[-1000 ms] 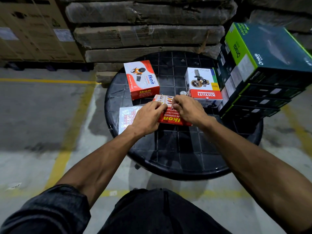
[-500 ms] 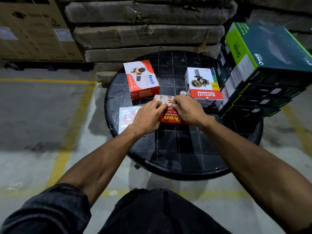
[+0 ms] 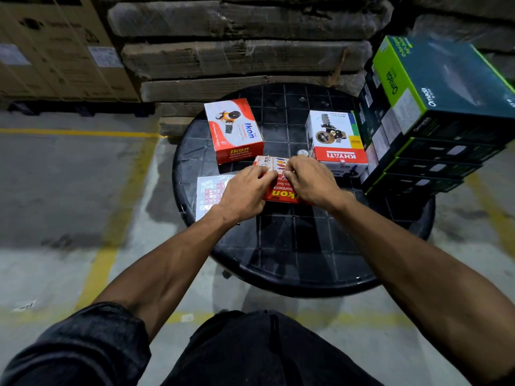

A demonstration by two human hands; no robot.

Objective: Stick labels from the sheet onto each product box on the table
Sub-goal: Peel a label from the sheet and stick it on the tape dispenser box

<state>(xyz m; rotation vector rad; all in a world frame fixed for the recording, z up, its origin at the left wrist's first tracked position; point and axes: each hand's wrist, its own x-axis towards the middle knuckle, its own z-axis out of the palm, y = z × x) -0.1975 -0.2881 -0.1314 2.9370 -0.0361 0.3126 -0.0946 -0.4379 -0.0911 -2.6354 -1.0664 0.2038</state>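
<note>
A red Ikon box (image 3: 280,193) lies flat on the round black table (image 3: 292,263). My left hand (image 3: 245,190) and my right hand (image 3: 309,182) both rest on it with fingers curled, and their tips meet over the box's far top edge. Whatever sits between the fingertips is hidden. The label sheet (image 3: 210,192), with rows of red labels, lies on the table left of my left hand, which partly covers it. A second red and white Ikon box (image 3: 234,129) stands behind at the left. A white and red Khyati box (image 3: 334,140) stands behind at the right.
A stack of several dark green Omada boxes (image 3: 434,112) fills the table's right side, close to the Khyati box. Wrapped cartons (image 3: 245,57) are piled behind the table. The concrete floor to the left has yellow lines (image 3: 111,232). My dark trousers (image 3: 250,352) are at the bottom.
Both hands stay on the flat red box. Their fingertips have drawn slightly closer together over its far edge. Nothing else has moved.
</note>
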